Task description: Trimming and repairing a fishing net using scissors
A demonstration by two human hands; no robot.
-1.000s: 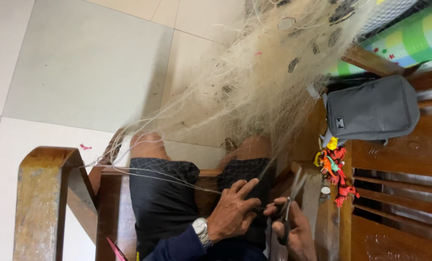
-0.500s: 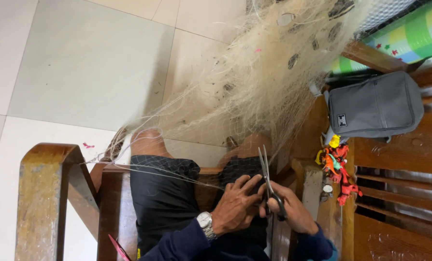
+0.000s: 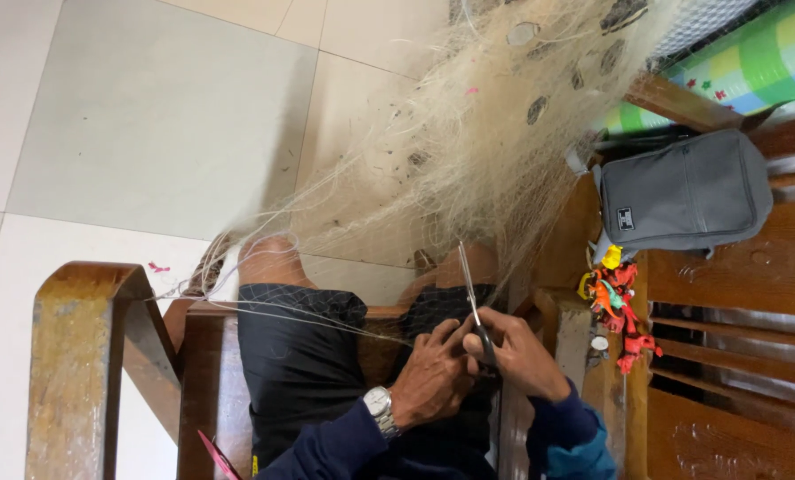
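Note:
I sit on a wooden bench with a pale fishing net (image 3: 486, 151) draped from the floor over my knees. My right hand (image 3: 522, 356) grips a pair of scissors (image 3: 469, 289), blades pointing up into the net strands. My left hand (image 3: 433, 373), with a silver wristwatch, pinches the net strands just beside the scissor handles. Both hands touch over my right thigh, on dark shorts.
A grey pouch bag (image 3: 682, 191) lies on the wooden bench (image 3: 726, 418) to the right, with small red and yellow toy figures (image 3: 620, 307) below it. A wooden armrest (image 3: 86, 356) stands at the left. A green striped mat (image 3: 753, 62) lies at top right. Pale tiled floor (image 3: 148, 133) beyond.
My right hand has brought the scissors from low at the side up to the net beside my left hand. The blades now point upward into the strands.

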